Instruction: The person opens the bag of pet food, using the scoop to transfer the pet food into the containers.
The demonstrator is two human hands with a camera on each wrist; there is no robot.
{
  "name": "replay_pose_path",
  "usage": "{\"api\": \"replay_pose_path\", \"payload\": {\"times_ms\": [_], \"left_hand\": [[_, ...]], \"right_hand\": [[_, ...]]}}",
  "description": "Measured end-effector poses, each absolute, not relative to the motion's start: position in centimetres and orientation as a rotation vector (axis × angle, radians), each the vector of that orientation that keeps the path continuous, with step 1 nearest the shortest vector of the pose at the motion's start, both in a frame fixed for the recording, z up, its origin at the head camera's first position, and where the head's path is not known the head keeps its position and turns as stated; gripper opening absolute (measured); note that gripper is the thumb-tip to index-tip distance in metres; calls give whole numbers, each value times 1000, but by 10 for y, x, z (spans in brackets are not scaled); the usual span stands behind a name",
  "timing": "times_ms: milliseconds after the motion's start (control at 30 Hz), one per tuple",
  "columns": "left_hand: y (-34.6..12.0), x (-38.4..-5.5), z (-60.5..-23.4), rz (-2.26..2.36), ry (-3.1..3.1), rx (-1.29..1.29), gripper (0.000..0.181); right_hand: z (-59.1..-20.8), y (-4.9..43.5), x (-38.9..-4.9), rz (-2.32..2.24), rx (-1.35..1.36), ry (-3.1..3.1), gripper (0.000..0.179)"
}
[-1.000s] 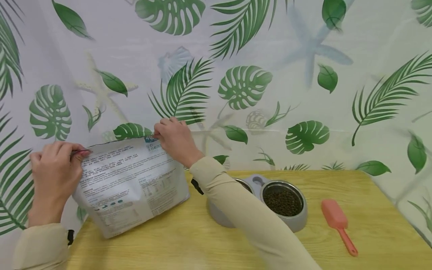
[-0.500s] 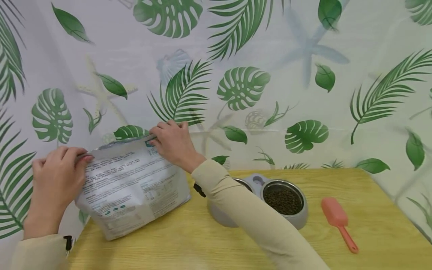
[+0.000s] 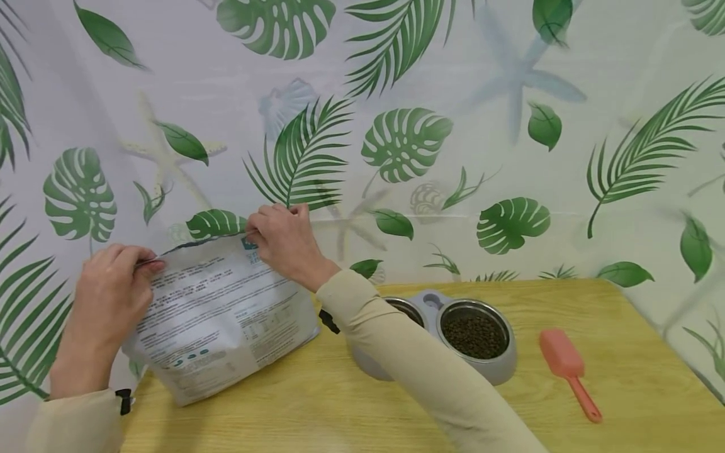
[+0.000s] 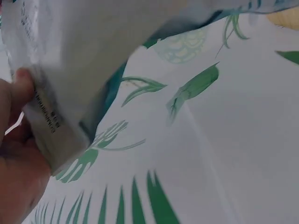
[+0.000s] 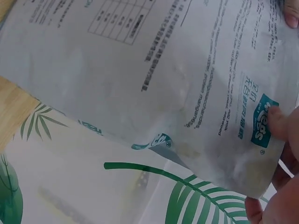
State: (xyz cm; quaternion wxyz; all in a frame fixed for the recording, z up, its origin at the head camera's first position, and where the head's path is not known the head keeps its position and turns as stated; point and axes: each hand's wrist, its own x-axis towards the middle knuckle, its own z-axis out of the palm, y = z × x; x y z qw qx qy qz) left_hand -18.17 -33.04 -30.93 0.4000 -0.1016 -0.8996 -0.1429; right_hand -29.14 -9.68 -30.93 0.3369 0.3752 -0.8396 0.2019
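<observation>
A white printed pet food bag (image 3: 226, 321) stands at the left of the table, leaning a little. My left hand (image 3: 107, 308) pinches the left end of its top edge between thumb and fingers. At the right end of that edge, my right hand (image 3: 286, 242) grips the corner, beside a teal logo. The right wrist view shows the thumb pressed on the bag (image 5: 117, 70) near this logo. In the left wrist view the bag's side (image 4: 88, 60) runs up from my fingers. The two sides of the top edge lie close together, and the bag's contents are hidden.
Right of the bag, a grey double bowl stand (image 3: 504, 374) holds two metal bowls. Brown kibble (image 3: 474, 335) fills the right one; my right sleeve (image 3: 419, 352) partly covers the left. A pink scoop (image 3: 563, 355) lies farther right. A leaf-print cloth (image 3: 396, 75) hangs behind the wooden table (image 3: 317, 415).
The bag's top edge gaped slightly half a second ago and now lies flatter. My left hand has shifted a little to the right, and my right hand slightly down and left.
</observation>
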Motion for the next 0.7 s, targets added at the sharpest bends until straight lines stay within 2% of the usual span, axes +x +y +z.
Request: {"api": "replay_pose_path", "payload": {"times_ms": [167,367,533,600,700], "left_hand": [[-324,-181,-307,-408,-2343,-285,17],[-315,-185,-309,-411,-2269,-287,3],[-312,-187,-309,-385,-2247,-308,12],[-308,-189,-308,-387,-2241,-343,14],[-303,-195,-308,-391,-2201,-383,10]], "right_hand": [[-305,-100,-289,621,1028,-2271,15],[-306,-105,-287,707,1062,-2261,10],[-308,-104,-287,647,1108,-2212,7],[-307,-105,-286,605,1136,-2223,12],[-305,-109,-283,575,1182,-2246,16]]}}
